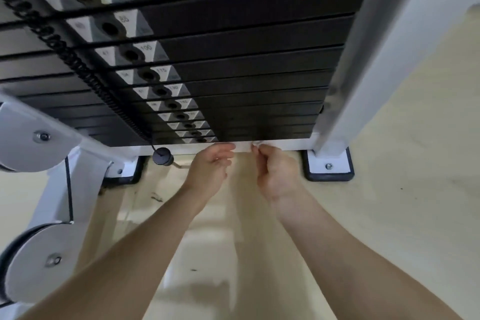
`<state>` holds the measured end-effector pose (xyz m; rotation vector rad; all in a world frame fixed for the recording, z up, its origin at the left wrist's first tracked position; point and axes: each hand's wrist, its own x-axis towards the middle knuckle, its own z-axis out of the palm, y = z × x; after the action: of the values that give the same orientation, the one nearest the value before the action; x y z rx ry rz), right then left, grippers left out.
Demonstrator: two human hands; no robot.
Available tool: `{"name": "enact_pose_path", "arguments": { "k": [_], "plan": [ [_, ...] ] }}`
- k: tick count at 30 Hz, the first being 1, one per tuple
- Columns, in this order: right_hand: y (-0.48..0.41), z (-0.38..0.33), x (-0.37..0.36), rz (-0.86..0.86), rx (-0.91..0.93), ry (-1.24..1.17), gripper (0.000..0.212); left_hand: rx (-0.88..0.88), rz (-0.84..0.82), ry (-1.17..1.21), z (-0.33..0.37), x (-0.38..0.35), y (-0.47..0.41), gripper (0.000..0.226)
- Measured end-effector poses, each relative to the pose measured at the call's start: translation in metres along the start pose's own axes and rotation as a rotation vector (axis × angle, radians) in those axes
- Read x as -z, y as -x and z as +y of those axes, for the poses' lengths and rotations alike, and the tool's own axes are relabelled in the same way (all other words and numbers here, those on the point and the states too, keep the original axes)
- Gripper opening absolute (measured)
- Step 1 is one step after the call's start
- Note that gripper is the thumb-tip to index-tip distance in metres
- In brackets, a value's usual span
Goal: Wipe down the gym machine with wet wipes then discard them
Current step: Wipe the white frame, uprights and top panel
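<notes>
The gym machine fills the upper view: a stack of black weight plates with numbered labels, standing on a white base bar. Both my hands reach down to that bar. My left hand and my right hand each pinch one end of a white wet wipe stretched between them, flat against the bar. The wipe is nearly the same white as the bar, so its edges are hard to make out.
A white upright post rises at the right on a black-rimmed foot. A black coiled cord ends at the selector pin knob. White pulley covers stand at the left. The floor is pale yellow.
</notes>
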<state>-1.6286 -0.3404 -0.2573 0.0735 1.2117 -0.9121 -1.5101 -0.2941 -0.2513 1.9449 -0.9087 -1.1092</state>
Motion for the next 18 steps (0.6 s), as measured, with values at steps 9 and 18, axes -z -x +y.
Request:
{"name": "enact_pose_path", "arguments": {
  "k": [9, 18],
  "plan": [
    [-0.002, -0.002, 0.011, 0.001, 0.012, -0.050, 0.019, -0.171, -0.156, -0.434, 0.003, -0.046, 0.013, 0.067],
    [0.018, -0.061, 0.049, 0.084, 0.132, -0.275, 0.020, -0.129, -0.249, -0.351, 0.018, -0.091, 0.032, 0.078]
  ]
}}
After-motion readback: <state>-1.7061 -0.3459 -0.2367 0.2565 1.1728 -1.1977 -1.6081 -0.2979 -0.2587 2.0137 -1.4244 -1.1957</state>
